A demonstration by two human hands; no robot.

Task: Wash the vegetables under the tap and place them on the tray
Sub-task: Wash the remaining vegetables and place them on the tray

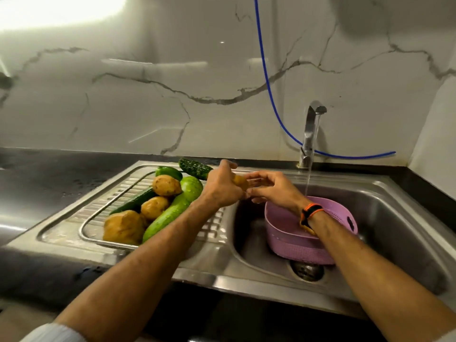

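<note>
My left hand [222, 187] grips a small potato [241, 182] above the seam between drainboard and sink. My right hand [274, 190] reaches in from the right, and its straight fingers touch the potato. The tap [311, 134] is running, and its stream falls into a purple plastic basket [296, 240] in the sink [399, 218], to the right of both hands. A wire tray [83, 233] on the drainboard holds three potatoes [166, 185], a pale green cucumber [172, 213], a dark cucumber [135, 201], a bitter gourd [195, 167] and a green pepper [169, 172].
A blue hose [267, 80] hangs down the marble wall and runs behind the tap. The black counter [49, 174] stretches to the left of the steel drainboard. The sink drain [308, 270] shows just in front of the basket.
</note>
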